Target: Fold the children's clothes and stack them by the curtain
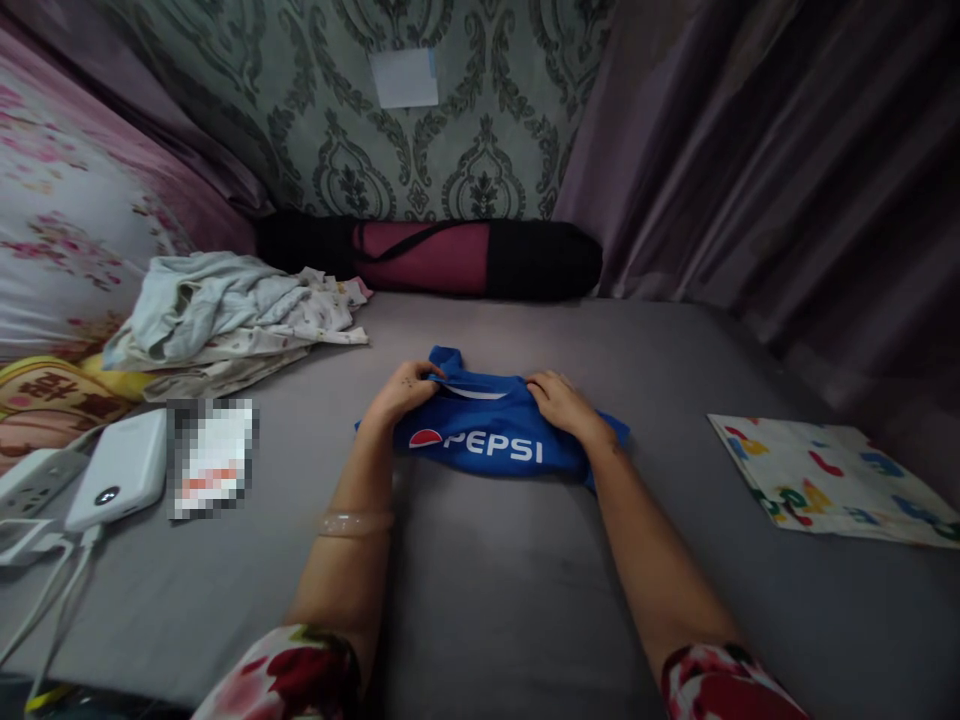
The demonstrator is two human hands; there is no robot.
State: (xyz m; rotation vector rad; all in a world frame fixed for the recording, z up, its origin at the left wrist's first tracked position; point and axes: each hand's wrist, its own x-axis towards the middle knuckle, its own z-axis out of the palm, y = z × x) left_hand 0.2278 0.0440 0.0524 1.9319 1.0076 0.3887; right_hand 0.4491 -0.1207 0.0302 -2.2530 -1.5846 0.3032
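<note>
A blue shirt [491, 425] with white PEPSI lettering lies on the grey bed sheet [495, 600], its neckline toward the far side and its lower part folded out of sight. My left hand [409, 392] is closed on the fabric at the left shoulder, beside the collar. On the other side of the collar, my right hand [562, 402] pinches the right shoulder. A blue sleeve sticks up just beyond my left hand, and more blue fabric shows past my right wrist.
Crumpled light clothes [232, 310] lie at the back left. Nearer on the left are a white power bank [124, 465], cables and a power strip [41, 480]. A long black and maroon bag [427, 258] lines the wall. Patterned folded cloth [832, 475] lies at right.
</note>
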